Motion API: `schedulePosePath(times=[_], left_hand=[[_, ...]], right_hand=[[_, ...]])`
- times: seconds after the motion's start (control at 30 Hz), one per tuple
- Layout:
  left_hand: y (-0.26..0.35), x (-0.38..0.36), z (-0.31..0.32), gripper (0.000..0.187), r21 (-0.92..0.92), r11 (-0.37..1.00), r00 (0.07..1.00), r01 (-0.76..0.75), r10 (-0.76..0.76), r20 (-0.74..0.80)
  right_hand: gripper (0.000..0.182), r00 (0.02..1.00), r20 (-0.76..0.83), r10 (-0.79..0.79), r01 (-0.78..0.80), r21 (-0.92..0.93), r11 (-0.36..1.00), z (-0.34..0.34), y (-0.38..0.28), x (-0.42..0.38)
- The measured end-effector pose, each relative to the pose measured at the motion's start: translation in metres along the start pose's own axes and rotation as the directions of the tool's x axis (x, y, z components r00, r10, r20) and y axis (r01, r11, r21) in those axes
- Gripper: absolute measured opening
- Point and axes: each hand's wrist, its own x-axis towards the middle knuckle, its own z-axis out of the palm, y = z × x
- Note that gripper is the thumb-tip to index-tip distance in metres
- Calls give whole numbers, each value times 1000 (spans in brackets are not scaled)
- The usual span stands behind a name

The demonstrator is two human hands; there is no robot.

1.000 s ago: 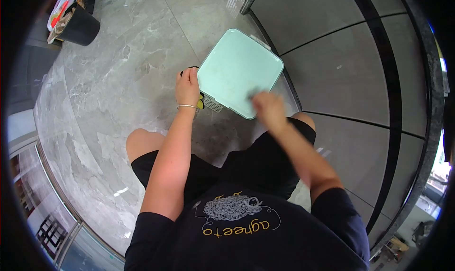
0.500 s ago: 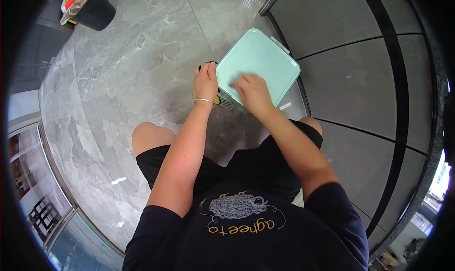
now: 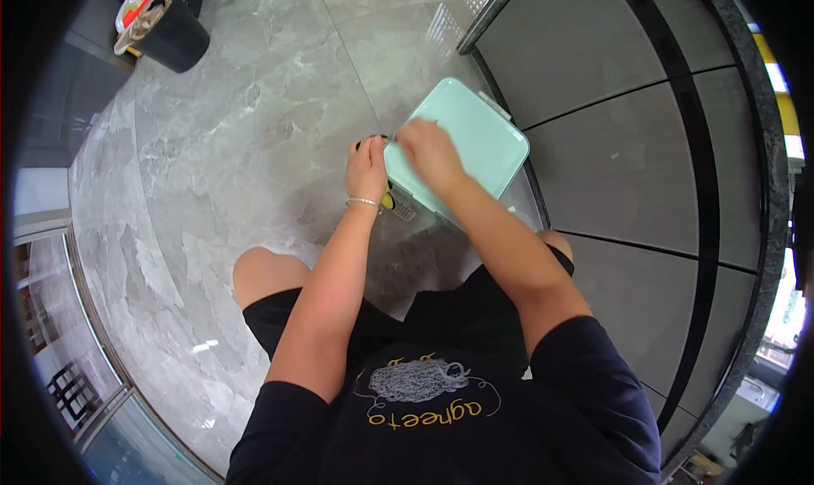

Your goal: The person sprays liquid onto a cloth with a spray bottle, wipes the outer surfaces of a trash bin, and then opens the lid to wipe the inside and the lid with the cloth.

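A pale mint-green storage box point(image 3: 475, 137) with a flat lid stands on the floor in front of me. My left hand point(image 3: 366, 170) is closed at its left edge, fingers curled over an object with black and yellow parts point(image 3: 388, 198), mostly hidden by the hand. Beside that shows a grey panel full of small holes point(image 3: 404, 207). Over the left part of the lid is my right hand point(image 3: 428, 153), curled and slightly blurred, its fingertips close to my left fingers. I cannot tell what the right fingers hold.
Dark grey cabinet doors point(image 3: 610, 146) stand close on the right of the box. A black bin point(image 3: 176, 36) with packaging in it is at the far left on the marbled tile floor point(image 3: 237, 120). My knees flank the box's near side.
My right hand has moved left across the lid, up close to my left hand. The left hand keeps its place at the box's edge. The whole view has shifted slightly.
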Motion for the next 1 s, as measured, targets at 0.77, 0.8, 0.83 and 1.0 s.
schedulePosePath(times=[0.77, 0.8, 0.83, 1.0], left_hand=[[-14, 4, 0, 36, 251, 965, 996, -75, 62, 60], [-31, 7, 2, 37, 311, 944, 993, -109, 86, 86], [-40, 16, -1, 38, 321, 924, 966, -209, 144, 215], [12, 53, -46, 27, 53, 995, 991, -90, 84, 101]], right_hand=[[11, 921, -31, 388, -385, -206, 899, -52, 25, -99], [11, 937, -19, 348, -346, -171, 922, -45, 27, -113], [11, 922, 53, 383, -377, -98, 921, -52, 19, -121], [8, 906, -115, 407, -367, 262, 893, -218, -40, -94]])
